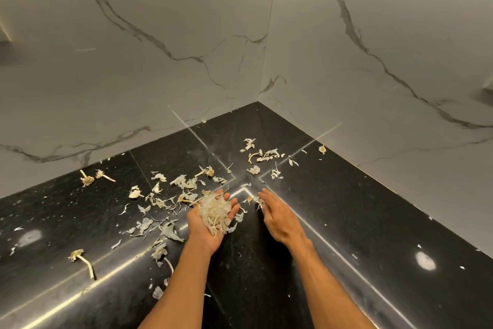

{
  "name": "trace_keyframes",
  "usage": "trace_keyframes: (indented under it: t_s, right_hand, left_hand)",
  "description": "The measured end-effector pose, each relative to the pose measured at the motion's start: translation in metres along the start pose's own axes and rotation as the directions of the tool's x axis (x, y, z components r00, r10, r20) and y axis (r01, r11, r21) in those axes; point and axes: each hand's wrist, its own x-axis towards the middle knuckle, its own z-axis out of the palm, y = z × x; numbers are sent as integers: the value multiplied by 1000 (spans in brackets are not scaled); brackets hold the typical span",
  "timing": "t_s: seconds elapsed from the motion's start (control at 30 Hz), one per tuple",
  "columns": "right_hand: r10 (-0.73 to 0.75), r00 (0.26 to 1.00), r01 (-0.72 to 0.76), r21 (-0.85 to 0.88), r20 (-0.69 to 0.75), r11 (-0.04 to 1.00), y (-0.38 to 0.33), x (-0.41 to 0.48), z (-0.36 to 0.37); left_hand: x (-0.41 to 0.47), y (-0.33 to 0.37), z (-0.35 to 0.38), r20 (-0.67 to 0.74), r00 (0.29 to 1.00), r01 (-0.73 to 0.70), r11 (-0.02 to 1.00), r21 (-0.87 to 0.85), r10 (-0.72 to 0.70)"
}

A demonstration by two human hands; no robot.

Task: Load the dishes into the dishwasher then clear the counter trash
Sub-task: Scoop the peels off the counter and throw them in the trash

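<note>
Left hand [204,235] is palm up and cupped, fingers loose, carrying a heaped pile of peels [214,211] that looks like dry garlic or onion skin. Right hand [278,218] is palm down just beside it, fingers stretched out with the tips on the black counter [346,222] by a few small bits. It doesn't look like it's pinching anything, more like raking scraps toward the other palm.

So this is the trash part of the job, I'd say partway through. Plenty of loose peels [184,182] are spread out left of the hands, another bunch [262,154] sits deeper in the corner near the wall [133,62], and some dried stalks [85,262] lie well off to the left. No dishwasher, dishes or bin anywhere in view.

What could go wrong, imo:
- That pile is already tall for one open palm. Papery stuff like this is super light, so one more scoop, a tilt of the wrist or a quick walk to the bin could send flakes back onto the counter or the floor.
- Sweeping with flat fingers may just push the thin bits around or flick them toward the corner.
- The stalks are stiffer and may poke out of the pile and tip it.

I'd dump this handful first, then come back for the rest.
</note>
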Motion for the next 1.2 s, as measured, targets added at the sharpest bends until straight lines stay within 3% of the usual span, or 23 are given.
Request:
trace_keyframes:
  t_s: [0.13, 0.2, 0.27, 0.43, 0.63, 0.7, 0.8, 0.9, 1.03, 1.1, 1.2]
  right_hand:
    - [188, 918, -186, 40, -348, 982, 8, -30, 5]
    - [298, 899, -303, 35, -322, 952, 9, -42, 16]
    - [313, 920, -331, -38, -236, 943, 9, -46, 28]
    - [242, 968, -242, 4, -67, 970, -19, -26, 35]
    - [24, 991, -24, -4, 129, 1000, -46, -9, 49]
    - [12, 998, -17, 79, 57, 997, -52, -8, 45]
    - [144, 977, -127, 117, -156, 985, -62, 1, 39]
    - [152, 987, -151, 12, -46, 988, -74, 14, 41]
    - [-102, 989, 120, -183, 106, 976, -90, 18, 52]
    - [-199, 975, 217, -236, 96, 947, -93, 13, 52]
    - [-184, 983, 172, -354, 0, 919, -87, 6, 44]
  left_hand:
    - [-4, 1, 3, 11, 1000, 0, 1000, -9, 0]
    - [-6, 3, -1, 11, 1000, -3, 1000, -12, 3]
    - [-9, 6, -6, 9, 1000, -6, 1000, -20, 6]
    - [-20, 15, -23, -8, 1000, -29, 999, -35, 28]
    - [-27, 32, -37, -28, 997, -67, 997, -49, 66]
    - [-27, 37, -41, -40, 997, -74, 996, -53, 72]
    - [-27, 41, -44, -44, 997, -72, 995, -72, 69]
    - [-27, 42, -44, -39, 997, -75, 993, -87, 72]
    - [-29, 46, -46, -32, 997, -69, 992, -103, 66]
    - [-30, 48, -48, -36, 997, -72, 993, -97, 69]
    - [-28, 51, -50, -46, 997, -72, 992, -100, 68]
